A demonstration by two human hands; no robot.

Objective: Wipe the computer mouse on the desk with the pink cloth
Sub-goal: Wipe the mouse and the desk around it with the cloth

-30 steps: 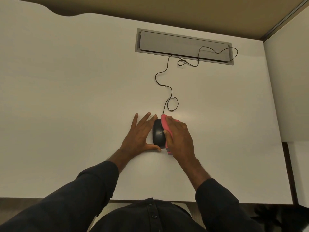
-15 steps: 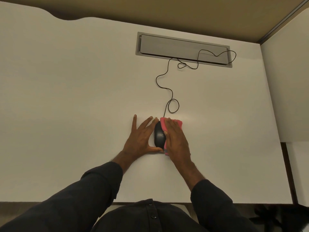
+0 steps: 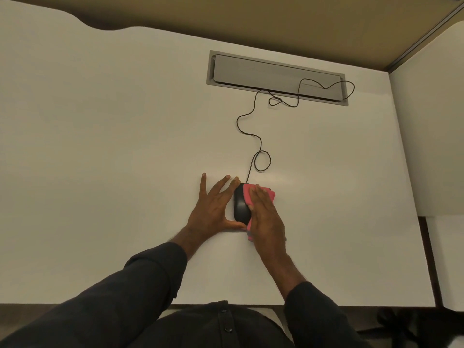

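A black wired computer mouse (image 3: 240, 204) lies on the white desk (image 3: 113, 146), a little in front of its middle. My left hand (image 3: 213, 207) rests flat against the mouse's left side, fingers spread, thumb curled around its near end. My right hand (image 3: 267, 217) presses the folded pink cloth (image 3: 266, 193) onto the right half of the mouse. The cloth pokes out past my fingertips and under my palm's left edge. The mouse's right side is hidden beneath cloth and hand.
The mouse's black cable (image 3: 251, 126) curls across the desk to a grey cable hatch (image 3: 276, 76) at the back. A white side panel (image 3: 426, 146) borders the desk on the right. The near desk edge lies just in front of my body.
My right hand has flattened and slid with the cloth from the mouse's top towards its right side and far end, so more pink shows past the fingertips. My left hand stays in place.
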